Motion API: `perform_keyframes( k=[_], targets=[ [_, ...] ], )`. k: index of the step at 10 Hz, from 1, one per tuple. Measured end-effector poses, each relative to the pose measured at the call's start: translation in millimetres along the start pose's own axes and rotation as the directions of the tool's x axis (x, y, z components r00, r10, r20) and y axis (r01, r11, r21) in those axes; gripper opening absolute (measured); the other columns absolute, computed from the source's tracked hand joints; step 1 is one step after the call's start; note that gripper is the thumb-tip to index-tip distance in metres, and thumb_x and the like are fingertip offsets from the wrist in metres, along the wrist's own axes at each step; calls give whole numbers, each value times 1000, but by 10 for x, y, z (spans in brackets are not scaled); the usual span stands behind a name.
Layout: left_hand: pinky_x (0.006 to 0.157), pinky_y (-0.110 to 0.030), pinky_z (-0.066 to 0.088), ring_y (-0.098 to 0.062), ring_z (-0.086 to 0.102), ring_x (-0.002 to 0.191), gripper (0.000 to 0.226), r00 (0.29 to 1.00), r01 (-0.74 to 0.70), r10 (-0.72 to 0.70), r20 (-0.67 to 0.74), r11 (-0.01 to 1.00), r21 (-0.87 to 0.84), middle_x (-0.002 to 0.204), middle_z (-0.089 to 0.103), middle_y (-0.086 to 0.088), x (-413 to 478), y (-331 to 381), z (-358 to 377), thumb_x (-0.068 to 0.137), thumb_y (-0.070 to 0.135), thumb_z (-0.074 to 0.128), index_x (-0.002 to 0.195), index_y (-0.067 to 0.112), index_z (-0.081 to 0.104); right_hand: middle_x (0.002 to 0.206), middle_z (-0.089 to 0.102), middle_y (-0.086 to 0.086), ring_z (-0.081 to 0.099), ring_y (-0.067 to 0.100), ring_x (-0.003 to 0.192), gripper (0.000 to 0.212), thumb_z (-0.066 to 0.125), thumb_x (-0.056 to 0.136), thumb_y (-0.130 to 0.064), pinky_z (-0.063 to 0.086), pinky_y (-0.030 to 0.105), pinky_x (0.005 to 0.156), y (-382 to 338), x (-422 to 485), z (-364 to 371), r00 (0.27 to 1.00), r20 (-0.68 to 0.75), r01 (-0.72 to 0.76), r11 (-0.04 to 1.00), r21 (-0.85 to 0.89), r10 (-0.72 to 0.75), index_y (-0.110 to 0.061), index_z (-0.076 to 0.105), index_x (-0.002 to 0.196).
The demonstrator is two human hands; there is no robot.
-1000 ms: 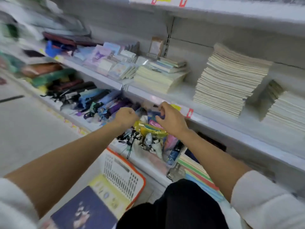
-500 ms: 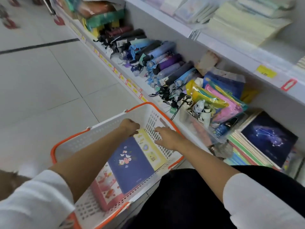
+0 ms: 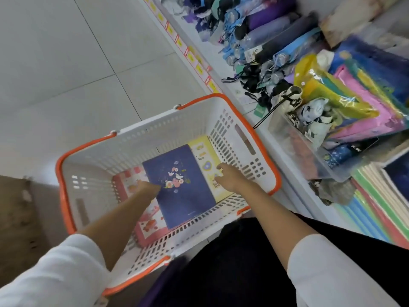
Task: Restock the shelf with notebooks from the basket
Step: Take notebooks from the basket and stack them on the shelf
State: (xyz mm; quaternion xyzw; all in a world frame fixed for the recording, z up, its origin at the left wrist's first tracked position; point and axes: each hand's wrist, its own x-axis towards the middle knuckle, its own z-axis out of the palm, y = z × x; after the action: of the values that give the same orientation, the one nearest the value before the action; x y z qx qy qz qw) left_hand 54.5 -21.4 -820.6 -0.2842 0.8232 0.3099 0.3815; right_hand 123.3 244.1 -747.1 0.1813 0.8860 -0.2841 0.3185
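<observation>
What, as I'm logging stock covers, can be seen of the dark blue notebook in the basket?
The dark blue notebook lies flat, cover up, topmost in the white basket. Its smooth cover bears a small cluster of pink and white flowers near the middle and faint pale print near the lower edge. It overlaps a red-and-white notebook and a yellow notebook. The left hand meets its left edge; the right hand rests on the yellow one beside it.

The basket point(image 3: 168, 134) is white with an orange rim. Inside the basket lie a navy notebook point(image 3: 183, 191) with small flowers, a yellow notebook point(image 3: 205, 151), and a seemingly red-and-white checked notebook point(image 3: 148, 227).
</observation>
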Motion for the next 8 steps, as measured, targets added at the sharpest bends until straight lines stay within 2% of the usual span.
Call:
perform_keyframes(
  k=[1, 2, 3, 4, 5, 6, 7, 8],
  targets=[
    [87, -37, 50, -34, 58, 113, 70, 996, 81, -72, 60, 985, -153, 128, 56, -20, 26, -29, 201, 77, 26, 79, 132, -3, 46, 149, 38, 11, 52, 30, 120, 50, 48, 99, -19, 45, 38, 94, 119, 46, -9, 1000, 6, -18, 1000, -24, 18, -15, 33, 147],
    [83, -40, 51, -34, 59, 107, 70, 995, 98, -89, 46, 962, -253, 127, 57, -21, -8, -3, 334, 72, 20, 83, 130, -2, 49, 151, 36, 10, 48, 30, 127, 50, 47, 100, -17, 44, 40, 98, 218, 48, -9, 999, -14, -47, 999, -19, 47, -15, 33, 147],
    [80, -43, 54, -37, 60, 102, 94, 997, 63, -73, -37, 973, -223, 126, 55, -17, 174, -74, 437, 61, 33, 88, 136, 2, 41, 151, 36, 10, 46, 29, 128, 48, 46, 99, -16, 44, 38, 98, 240, 34, 14, 998, -29, -49, 998, 34, 50, -15, 35, 146],
    [80, -43, 52, -38, 59, 104, 83, 998, 40, -48, -28, 969, -243, 125, 56, -17, 103, -134, 419, 66, 31, 87, 132, 2, 46, 148, 40, 10, 48, 28, 126, 46, 47, 99, -16, 44, 38, 97, 204, 26, 42, 999, -37, -35, 998, 55, 37, -15, 38, 144],
    [73, -43, 54, -36, 60, 93, 57, 999, 25, -15, 36, 961, -274, 116, 58, -21, 63, -204, 340, 74, 15, 82, 118, -6, 51, 143, 44, 11, 51, 29, 122, 45, 47, 98, -16, 45, 42, 97, 119, 9, 77, 999, -35, -24, 999, 43, 25, -14, 39, 142],
    [69, -41, 54, -30, 57, 76, 32, 997, 31, -10, 81, 963, -269, 105, 62, -25, 56, -280, 317, 82, 9, 74, 103, -9, 58, 141, 46, 12, 53, 30, 119, 45, 45, 99, -15, 46, 43, 97, 26, -9, 127, 1000, -17, 2, 999, 42, -1, -14, 39, 143],
    [76, -40, 50, -33, 56, 94, 55, 993, 60, -28, 115, 957, -284, 111, 56, -15, -10, -264, 396, 78, 19, 78, 121, -2, 50, 137, 48, 11, 58, 30, 110, 44, 45, 98, -16, 47, 46, 95, -43, -20, 178, 1000, -9, 11, 998, 57, -10, -15, 40, 142],
    [79, -40, 51, -33, 58, 106, 72, 995, 69, -43, 94, 954, -293, 121, 57, -12, -69, -149, 488, 69, 31, 85, 125, 3, 48, 135, 49, 11, 58, 31, 107, 43, 45, 98, -17, 48, 47, 94, -57, -28, 193, 1000, -9, 1, 998, 69, 0, -14, 41, 141]
  ],
)
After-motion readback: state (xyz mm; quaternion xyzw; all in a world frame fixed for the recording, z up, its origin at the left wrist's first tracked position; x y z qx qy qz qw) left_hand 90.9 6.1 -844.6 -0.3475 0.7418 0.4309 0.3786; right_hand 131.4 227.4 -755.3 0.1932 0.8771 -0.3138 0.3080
